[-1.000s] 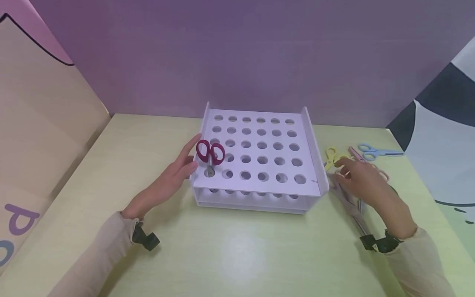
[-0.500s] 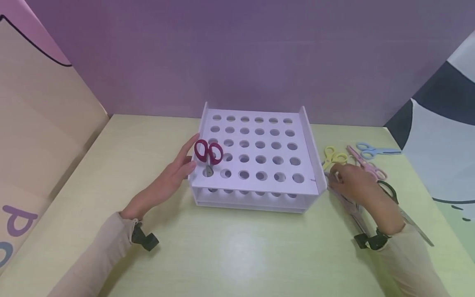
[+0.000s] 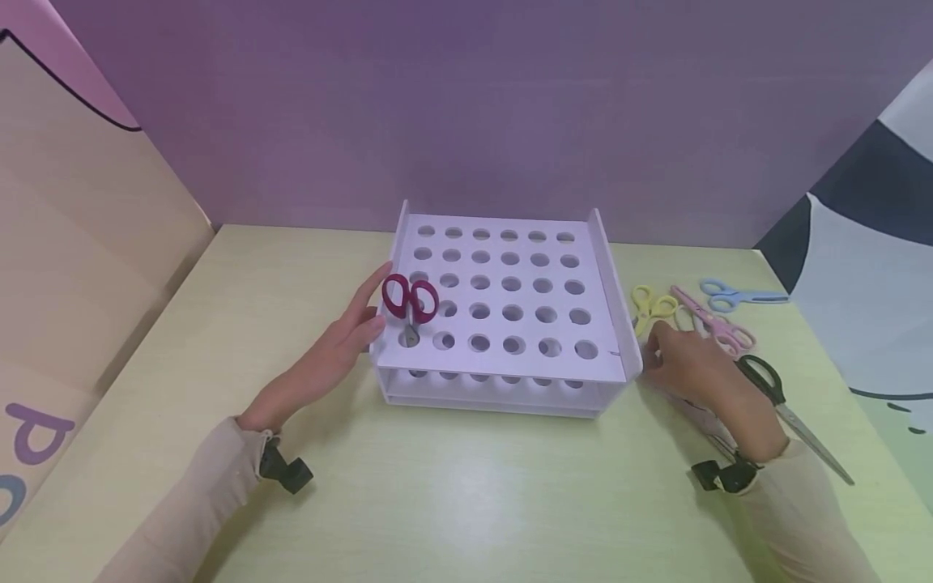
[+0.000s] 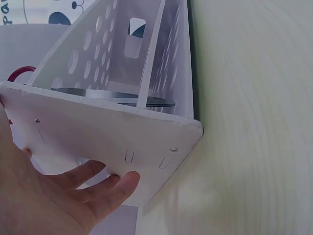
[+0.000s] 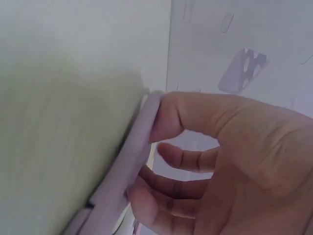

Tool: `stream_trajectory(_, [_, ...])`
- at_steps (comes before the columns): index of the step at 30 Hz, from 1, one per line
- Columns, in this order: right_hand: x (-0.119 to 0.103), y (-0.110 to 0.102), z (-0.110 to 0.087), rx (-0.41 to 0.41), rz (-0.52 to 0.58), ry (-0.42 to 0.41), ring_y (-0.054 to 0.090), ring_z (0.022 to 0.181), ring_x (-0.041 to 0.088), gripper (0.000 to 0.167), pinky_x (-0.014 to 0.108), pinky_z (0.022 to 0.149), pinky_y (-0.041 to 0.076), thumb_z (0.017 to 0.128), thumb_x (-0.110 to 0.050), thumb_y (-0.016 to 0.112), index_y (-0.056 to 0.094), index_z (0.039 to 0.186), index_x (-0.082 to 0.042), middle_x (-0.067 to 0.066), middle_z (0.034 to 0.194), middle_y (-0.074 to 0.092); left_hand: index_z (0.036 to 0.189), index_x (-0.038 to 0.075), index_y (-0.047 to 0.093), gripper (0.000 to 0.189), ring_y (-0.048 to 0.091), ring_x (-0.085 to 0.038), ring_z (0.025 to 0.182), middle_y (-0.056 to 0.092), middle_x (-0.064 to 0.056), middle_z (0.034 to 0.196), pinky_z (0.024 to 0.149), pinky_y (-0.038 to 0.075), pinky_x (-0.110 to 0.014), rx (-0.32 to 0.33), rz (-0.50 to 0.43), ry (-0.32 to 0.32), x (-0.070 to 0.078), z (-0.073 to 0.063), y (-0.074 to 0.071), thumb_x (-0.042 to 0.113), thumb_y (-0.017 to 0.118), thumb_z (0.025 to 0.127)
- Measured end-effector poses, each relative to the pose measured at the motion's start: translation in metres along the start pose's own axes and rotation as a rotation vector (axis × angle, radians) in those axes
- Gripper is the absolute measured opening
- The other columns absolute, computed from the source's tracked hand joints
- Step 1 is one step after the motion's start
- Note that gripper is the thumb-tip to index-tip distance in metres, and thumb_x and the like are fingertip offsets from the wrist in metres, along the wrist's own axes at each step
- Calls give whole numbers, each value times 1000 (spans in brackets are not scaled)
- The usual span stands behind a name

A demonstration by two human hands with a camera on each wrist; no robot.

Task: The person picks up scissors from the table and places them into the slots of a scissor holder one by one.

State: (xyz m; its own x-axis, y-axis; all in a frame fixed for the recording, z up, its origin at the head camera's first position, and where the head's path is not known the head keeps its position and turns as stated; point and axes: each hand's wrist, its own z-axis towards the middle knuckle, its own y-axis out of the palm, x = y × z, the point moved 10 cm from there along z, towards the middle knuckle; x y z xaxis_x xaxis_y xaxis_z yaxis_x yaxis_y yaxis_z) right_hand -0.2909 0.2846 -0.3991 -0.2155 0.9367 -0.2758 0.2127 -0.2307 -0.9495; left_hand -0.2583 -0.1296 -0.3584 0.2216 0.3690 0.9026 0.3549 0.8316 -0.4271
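Note:
A white rack (image 3: pixel 496 368) with rows of round holes sits mid-table. Dark red scissors (image 3: pixel 412 306) stand upright in its front-left hole; their metal blade (image 4: pixel 93 93) shows inside the rack in the left wrist view. My left hand (image 3: pixel 328 352) rests against the rack's left side, fingers spread over the side panel by its slot. Right of the rack, my right hand (image 3: pixel 688 364) pinches the handle of lilac scissors (image 5: pixel 127 152) between thumb and fingers. Under the wrist the blades of these scissors point toward me, partly covered.
Beyond the right hand lie yellow scissors (image 3: pixel 651 312), pink scissors (image 3: pixel 717 325) and blue scissors (image 3: pixel 761 297). Black-handled scissors (image 3: pixel 809 433) lie right of the forearm. A purple wall (image 3: pixel 510 121) bounds the table (image 3: pixel 466 502) at the back.
The right hand has shifted slightly left and nearer to me, and its fingers have closed on the lilac handle. Yellow and pink scissors have shifted a little left. The left hand stays put.

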Motion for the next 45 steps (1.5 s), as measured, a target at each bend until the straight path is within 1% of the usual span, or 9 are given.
stream_trajectory(10, [-7, -8, -5, -59, 147, -4, 63, 80, 26, 46, 39, 64, 53, 82, -17, 76, 48, 113, 3, 20, 95, 69, 152, 58, 4, 60, 44, -28, 136, 26, 3, 161, 101, 45, -57, 2, 2, 3, -1, -1, 1, 46, 36, 104])
stream_trajectory(14, [-12, -22, -7, 33, 152, -40, 64, 80, 28, 46, 44, 69, 52, 82, -12, 74, 45, 114, 3, 19, 93, 70, 153, 57, 4, 60, 42, -28, 138, 22, 5, 163, 101, 46, -56, -1, -12, 18, -1, 1, 1, 45, 37, 103])
stream_trajectory(17, [-16, -35, -9, 110, 155, -67, 67, 87, 36, 51, 53, 74, 53, 84, -9, 73, 44, 124, 5, 24, 97, 70, 153, 56, 5, 61, 44, -27, 137, 23, 3, 163, 100, 46, -56, -2, -22, 32, -1, 2, 1, 45, 37, 103])
stream_trajectory(21, [-21, -52, -16, 193, 140, -94, 68, 93, 42, 55, 55, 71, 54, 87, -7, 68, 46, 135, 6, 28, 105, 69, 153, 56, 6, 61, 48, -27, 133, 27, 0, 161, 100, 47, -56, -2, -32, 39, -1, 3, 1, 46, 37, 103])
stream_trajectory(26, [-26, -70, -26, 314, 93, -157, 69, 82, 34, 54, 49, 68, 53, 86, -5, 66, 51, 137, 3, 22, 97, 72, 153, 57, 5, 61, 49, -27, 132, 29, -2, 161, 99, 47, -57, 2, -20, 33, 0, 3, 0, 47, 37, 102])
stream_trajectory(34, [-22, -82, -35, 331, 123, -108, 67, 88, 34, 47, 38, 65, 52, 88, -8, 67, 56, 134, -8, 16, 98, 71, 153, 57, 4, 60, 47, -28, 134, 27, -1, 162, 100, 46, -57, 6, -7, 27, -3, 3, -2, 47, 36, 103])
stream_trajectory(40, [-15, -100, -45, 388, 131, -92, 67, 82, 33, 32, 20, 56, 47, 94, -15, 67, 65, 124, -5, 16, 94, 72, 153, 57, 5, 61, 45, -29, 136, 24, 1, 162, 101, 46, -57, 3, -22, 22, -2, 2, -1, 45, 37, 103])
stream_trajectory(43, [-13, -110, -52, 441, 110, -97, 66, 77, 14, 27, 13, 56, 43, 93, -16, 68, 69, 117, -3, 14, 92, 72, 153, 57, 5, 61, 44, -28, 137, 22, 1, 163, 100, 46, -57, 2, -20, 20, 0, 2, -1, 46, 37, 102])
stream_trajectory(45, [-13, -115, -57, 470, 110, -104, 59, 74, -1, 24, 12, 55, 42, 92, -15, 69, 71, 112, -2, 13, 89, 72, 153, 57, 5, 61, 45, -28, 136, 23, 0, 163, 100, 46, -57, 1, -18, 19, 0, 2, 0, 46, 37, 102])
